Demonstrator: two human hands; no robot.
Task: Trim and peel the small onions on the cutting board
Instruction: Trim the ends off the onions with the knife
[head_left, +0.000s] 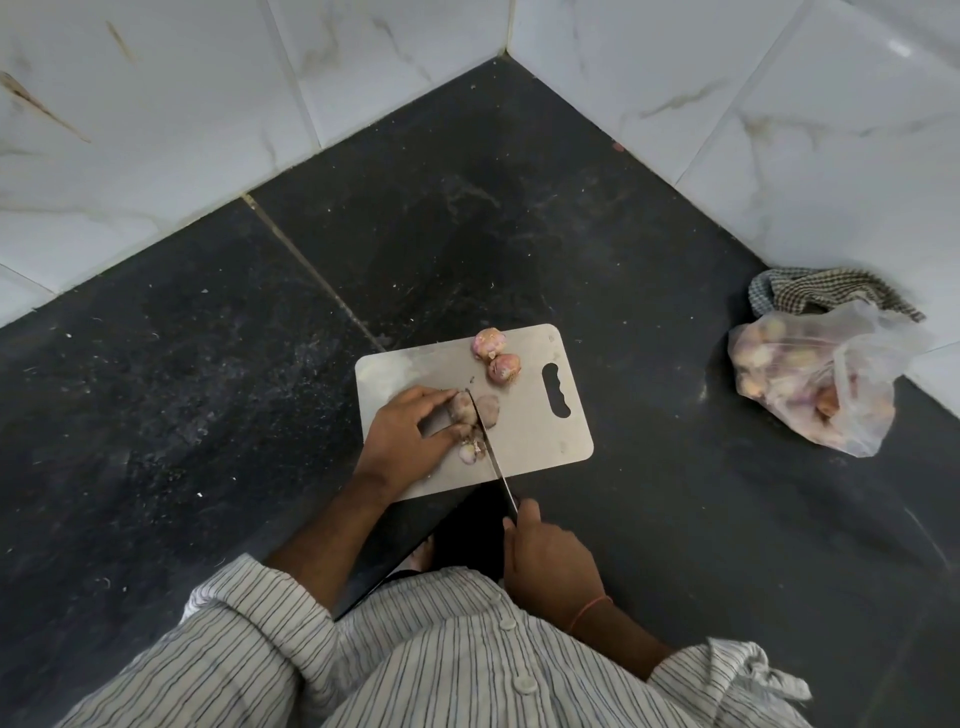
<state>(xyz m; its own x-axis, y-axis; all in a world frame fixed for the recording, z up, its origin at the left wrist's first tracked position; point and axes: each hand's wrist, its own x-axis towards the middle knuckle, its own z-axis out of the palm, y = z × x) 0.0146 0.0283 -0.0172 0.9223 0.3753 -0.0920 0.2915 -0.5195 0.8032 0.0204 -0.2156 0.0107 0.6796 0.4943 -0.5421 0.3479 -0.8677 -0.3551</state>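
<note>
A steel cutting board (540, 431) lies on the dark stone counter. My left hand (405, 436) holds a small onion (461, 408) down on the board between fingers and thumb. My right hand (548, 561) grips the handle of a knife (485, 447), whose blade stands in the onion, with a cut-off piece (488, 408) lying just right of the blade. A small trimmed scrap (470, 451) lies by my left thumb. Two unpeeled pink onions (488, 343) (504, 368) sit near the board's far edge.
A clear plastic bag of small onions (815, 384) lies on the counter to the right, with a checked cloth (831, 293) behind it against the tiled wall (779, 130). White tiled walls meet in a corner behind the board. The counter's front edge is just below the board.
</note>
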